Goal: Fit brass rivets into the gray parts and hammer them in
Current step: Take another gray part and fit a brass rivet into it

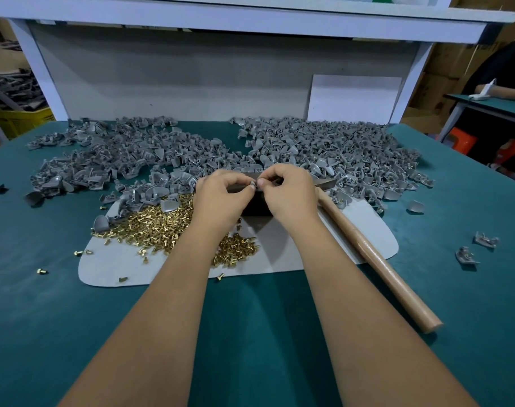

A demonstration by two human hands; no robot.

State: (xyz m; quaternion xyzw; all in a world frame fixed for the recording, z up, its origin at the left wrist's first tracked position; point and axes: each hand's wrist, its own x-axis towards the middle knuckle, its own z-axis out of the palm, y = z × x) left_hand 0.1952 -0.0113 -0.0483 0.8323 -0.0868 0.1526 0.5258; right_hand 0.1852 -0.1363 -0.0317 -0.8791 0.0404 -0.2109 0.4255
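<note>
Both hands — left hand (221, 192), right hand (285, 189) — pinch one gray part (253, 183) between meeting fingertips. A rivet, too small to see there, could slip — falling among the brass rivets (162, 224) below the fingers.

small gray part (252, 183) pinched between fingertips, brass rivets (162, 223) heaped below

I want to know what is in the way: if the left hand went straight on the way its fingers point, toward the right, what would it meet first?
The left hand would meet the right hand almost at once: their fingertips nearly touch around a small gray part pinched between them. Depth is unclear.
</note>
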